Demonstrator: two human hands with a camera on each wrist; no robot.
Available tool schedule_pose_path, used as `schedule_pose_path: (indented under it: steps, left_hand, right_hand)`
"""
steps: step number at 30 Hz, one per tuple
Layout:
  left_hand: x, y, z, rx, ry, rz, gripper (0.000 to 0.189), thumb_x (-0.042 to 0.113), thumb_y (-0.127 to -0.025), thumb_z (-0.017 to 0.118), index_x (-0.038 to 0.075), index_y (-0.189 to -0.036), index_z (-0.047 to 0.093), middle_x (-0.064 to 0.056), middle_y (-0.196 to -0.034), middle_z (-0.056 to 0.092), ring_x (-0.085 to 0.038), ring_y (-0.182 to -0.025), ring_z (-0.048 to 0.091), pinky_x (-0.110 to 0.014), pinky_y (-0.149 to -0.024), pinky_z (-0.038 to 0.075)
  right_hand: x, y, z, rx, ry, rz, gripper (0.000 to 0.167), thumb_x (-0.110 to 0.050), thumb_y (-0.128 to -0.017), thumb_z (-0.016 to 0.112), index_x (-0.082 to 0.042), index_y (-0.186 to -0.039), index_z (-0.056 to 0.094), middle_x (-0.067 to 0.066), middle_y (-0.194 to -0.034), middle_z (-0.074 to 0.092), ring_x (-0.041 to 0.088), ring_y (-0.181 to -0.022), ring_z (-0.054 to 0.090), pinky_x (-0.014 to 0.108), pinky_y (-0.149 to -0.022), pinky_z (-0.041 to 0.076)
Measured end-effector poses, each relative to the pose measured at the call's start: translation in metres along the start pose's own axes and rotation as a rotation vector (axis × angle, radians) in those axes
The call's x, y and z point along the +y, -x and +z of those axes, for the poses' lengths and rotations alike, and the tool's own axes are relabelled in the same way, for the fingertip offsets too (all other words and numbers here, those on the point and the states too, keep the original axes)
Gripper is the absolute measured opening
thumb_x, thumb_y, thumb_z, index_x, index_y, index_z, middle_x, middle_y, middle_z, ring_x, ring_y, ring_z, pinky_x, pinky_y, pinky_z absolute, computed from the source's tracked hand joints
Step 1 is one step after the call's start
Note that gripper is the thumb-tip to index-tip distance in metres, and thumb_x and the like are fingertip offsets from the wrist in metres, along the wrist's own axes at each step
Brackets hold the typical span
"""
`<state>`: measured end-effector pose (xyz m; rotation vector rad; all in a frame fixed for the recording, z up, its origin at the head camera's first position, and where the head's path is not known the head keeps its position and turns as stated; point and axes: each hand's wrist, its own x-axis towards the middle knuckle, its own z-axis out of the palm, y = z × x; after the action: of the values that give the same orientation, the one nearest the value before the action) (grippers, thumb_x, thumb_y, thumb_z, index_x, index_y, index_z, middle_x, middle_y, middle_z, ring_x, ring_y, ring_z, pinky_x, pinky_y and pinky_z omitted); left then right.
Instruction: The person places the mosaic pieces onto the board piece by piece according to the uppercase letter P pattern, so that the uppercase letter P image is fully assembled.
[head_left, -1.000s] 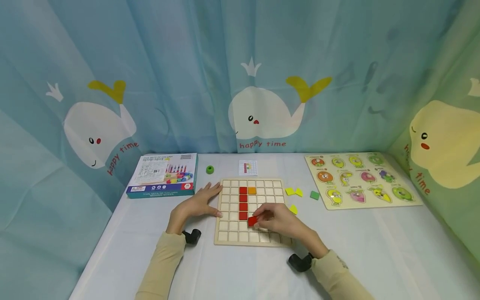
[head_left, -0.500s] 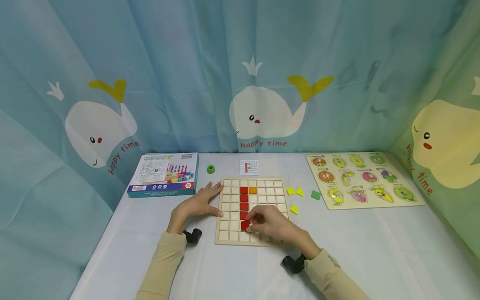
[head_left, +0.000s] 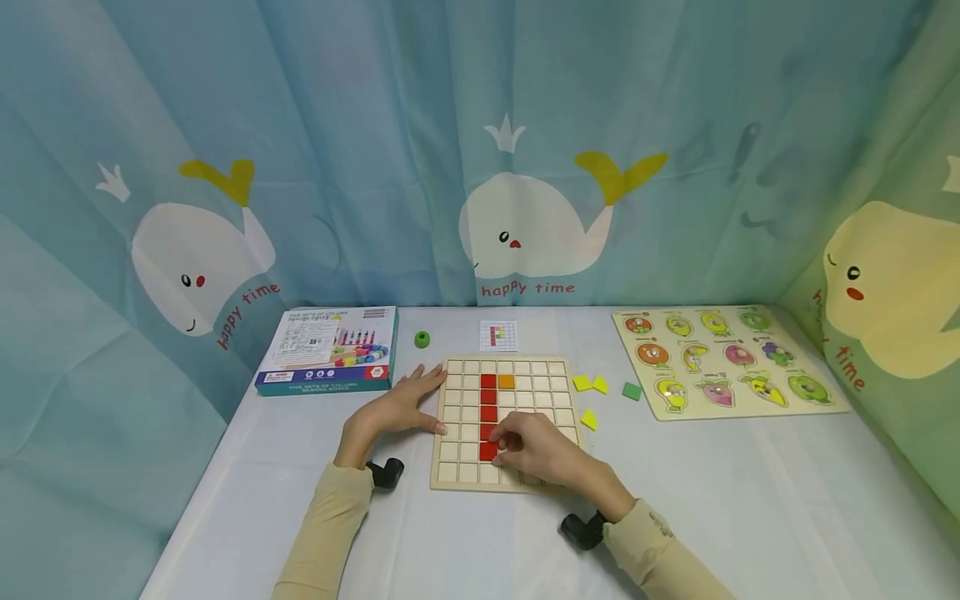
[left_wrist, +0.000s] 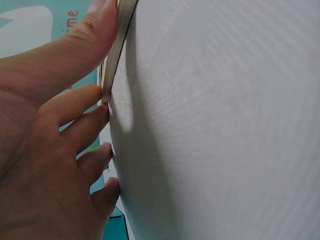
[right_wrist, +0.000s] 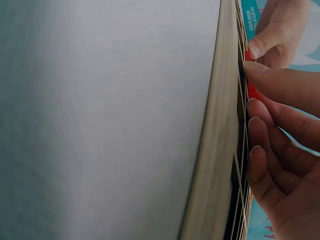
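A wooden grid board (head_left: 458,473) lies flat on the white table, with a column of red square tiles (head_left: 489,413) and one orange tile (head_left: 506,382) in its cells. My right hand (head_left: 542,450) is over the board's lower middle. Its thumb and forefinger pinch the lowest red tile (head_left: 487,452), which sits in its cell below the others; the right wrist view shows a sliver of that red tile (right_wrist: 251,90) by the fingertips. My left hand (head_left: 393,410), fingers spread, rests at the board's left edge. In the left wrist view its thumb (left_wrist: 85,42) touches the board's side (left_wrist: 116,55).
Right of the board lie several yellow pieces (head_left: 582,382) and a green square tile (head_left: 632,391). Farther right is a fruit puzzle board (head_left: 716,358). Behind stand a pattern card (head_left: 498,336), a green bead (head_left: 422,339) and a toy box (head_left: 330,350). A curtain (head_left: 375,208) hangs behind.
My right hand has moved left and slightly down with the red tile, which now lies in the cell under the red column. My left hand stays at the board's edge.
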<state>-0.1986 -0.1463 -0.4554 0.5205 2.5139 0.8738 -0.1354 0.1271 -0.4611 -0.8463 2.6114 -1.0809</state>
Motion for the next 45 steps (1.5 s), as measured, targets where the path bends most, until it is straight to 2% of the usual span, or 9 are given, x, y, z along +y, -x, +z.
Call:
schedule_pose_path:
  steps: [8,14,18,25,35,45]
  left_hand:
    - [0.0,0.0,-0.001,-0.003,0.015,-0.015,0.098,0.031,-0.084,0.085,0.014,-0.163,0.03,-0.005,-0.173,0.016,-0.036,-0.161,0.001,-0.063,-0.127,0.007]
    - [-0.001,0.0,0.001,-0.001,0.006,-0.005,0.098,0.03,-0.084,0.085,0.014,-0.163,0.03,-0.004,-0.173,0.017,-0.035,-0.161,0.002,-0.06,-0.128,0.006]
    - [-0.001,0.0,0.003,0.0,0.015,-0.011,0.099,0.029,-0.083,0.086,0.014,-0.163,0.03,-0.004,-0.173,0.016,-0.034,-0.161,0.001,-0.059,-0.129,0.005]
    - [-0.001,0.002,0.005,0.002,0.006,0.013,0.098,0.029,-0.084,0.085,0.011,-0.163,0.03,-0.007,-0.173,0.018,-0.037,-0.161,0.003,-0.061,-0.128,0.006]
    - [-0.004,0.0,0.001,0.001,-0.003,0.057,0.097,0.029,-0.085,0.084,0.009,-0.163,0.03,-0.008,-0.173,0.017,-0.039,-0.16,0.002,-0.062,-0.128,0.006]
    - [-0.004,0.0,0.002,0.009,0.006,0.019,0.1,0.032,-0.083,0.085,0.012,-0.163,0.029,-0.005,-0.173,0.017,-0.037,-0.161,0.002,-0.061,-0.128,0.006]
  right_hand:
    - [0.005,0.0,-0.006,-0.001,-0.05,-0.029,0.014,-0.01,-0.09,0.079,-0.008,-0.104,0.075,-0.005,-0.092,0.07,0.005,-0.081,0.059,0.021,-0.073,0.054]
    - [0.01,0.001,-0.023,0.088,-0.06,-0.031,0.012,-0.008,-0.093,0.074,-0.008,-0.105,0.076,-0.004,-0.095,0.073,0.007,-0.081,0.061,0.022,-0.072,0.055]
    - [0.013,-0.001,-0.036,0.151,-0.049,-0.027,0.012,-0.005,-0.094,0.073,-0.005,-0.105,0.076,0.002,-0.097,0.074,0.01,-0.082,0.062,0.025,-0.072,0.056]
    - [0.021,-0.001,-0.053,0.221,-0.045,0.034,0.013,-0.007,-0.094,0.073,-0.004,-0.106,0.076,0.004,-0.099,0.075,0.014,-0.082,0.063,0.027,-0.072,0.055]
    - [0.039,0.003,-0.076,0.299,-0.021,0.097,0.013,-0.007,-0.094,0.073,-0.005,-0.107,0.077,0.009,-0.107,0.076,0.017,-0.084,0.067,0.029,-0.074,0.057]
    - [0.058,0.014,-0.095,0.349,0.021,0.171,0.014,-0.007,-0.094,0.073,-0.005,-0.107,0.077,0.011,-0.107,0.077,0.02,-0.085,0.068,0.028,-0.074,0.056]
